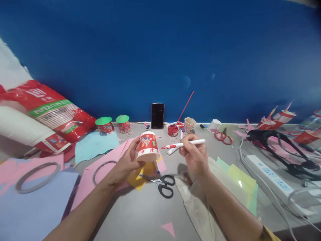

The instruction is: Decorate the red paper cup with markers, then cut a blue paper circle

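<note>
My left hand (127, 162) is closed round a red-and-white paper cup (148, 146), held upside down above the grey table. My right hand (194, 154) pinches a white marker with a red tip (184, 144), lying level and pointing left toward the cup without touching it. Below the cup lie a blue-tipped marker (157, 166), a yellow paper sheet (144, 172) and black-handled scissors (164, 184).
A red bag of stacked white cups (37, 115) lies at the far left. Pink, blue and green paper sheets, two tape rings (37, 177), two green-lidded cups (105, 125), a phone (157, 115), red scissors (223, 137), a power strip (271, 180) and black cables surround me.
</note>
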The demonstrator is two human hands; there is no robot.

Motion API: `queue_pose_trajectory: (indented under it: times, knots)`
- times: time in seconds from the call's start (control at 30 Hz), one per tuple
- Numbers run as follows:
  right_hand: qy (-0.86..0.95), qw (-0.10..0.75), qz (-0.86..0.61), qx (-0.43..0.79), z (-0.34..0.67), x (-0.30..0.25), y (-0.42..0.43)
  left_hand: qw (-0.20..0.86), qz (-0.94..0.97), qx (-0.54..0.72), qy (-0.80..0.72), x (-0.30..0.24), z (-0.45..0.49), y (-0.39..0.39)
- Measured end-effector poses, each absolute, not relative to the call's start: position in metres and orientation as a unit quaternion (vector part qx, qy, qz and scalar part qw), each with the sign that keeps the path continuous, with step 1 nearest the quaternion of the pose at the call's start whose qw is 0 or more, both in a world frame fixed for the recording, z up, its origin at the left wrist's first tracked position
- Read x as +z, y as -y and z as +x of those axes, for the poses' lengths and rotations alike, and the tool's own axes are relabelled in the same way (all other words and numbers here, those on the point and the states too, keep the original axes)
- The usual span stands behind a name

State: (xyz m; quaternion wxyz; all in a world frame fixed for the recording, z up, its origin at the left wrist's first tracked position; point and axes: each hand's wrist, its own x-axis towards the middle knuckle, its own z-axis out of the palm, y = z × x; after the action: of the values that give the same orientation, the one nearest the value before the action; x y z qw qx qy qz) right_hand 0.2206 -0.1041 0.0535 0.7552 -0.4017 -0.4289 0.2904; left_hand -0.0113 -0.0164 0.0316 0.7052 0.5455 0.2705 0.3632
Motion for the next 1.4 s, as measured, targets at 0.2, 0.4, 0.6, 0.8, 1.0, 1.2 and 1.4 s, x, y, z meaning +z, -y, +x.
queue_pose_trajectory:
  times: [0.2,0.4,0.6,0.8,1.0,1.2,1.4]
  knots:
    - [0.469,0.737,-0.395,0.285,0.2168,0.0529,0.1125,0.727,0.542,0.338,-0.251,0.0322,-0.0114,0.0191]
    - [0.490,0.719,-0.394,0.296,0.2174,0.0509,0.1145,0.733,0.534,0.335,-0.256,0.0325,-0.0110,0.0172]
    - [0.499,0.710,-0.401,0.291,0.2159,0.0519,0.1146,0.728,0.536,0.334,-0.267,0.0319,-0.0110,0.0180]
    - [0.500,0.712,-0.391,0.300,0.2166,0.0505,0.1134,0.734,0.527,0.326,-0.277,0.0339,-0.0109,0.0204]
    - [0.499,0.707,-0.397,0.305,0.2169,0.0525,0.1143,0.749,0.514,0.329,-0.260,0.0393,-0.0091,0.0249]
    - [0.496,0.705,-0.404,0.307,0.2175,0.0542,0.1152,0.751,0.512,0.325,-0.261,0.0393,-0.0103,0.0237]
    - [0.487,0.711,-0.405,0.307,0.2178,0.0544,0.1147,0.746,0.518,0.328,-0.258,0.0369,-0.0096,0.0214]
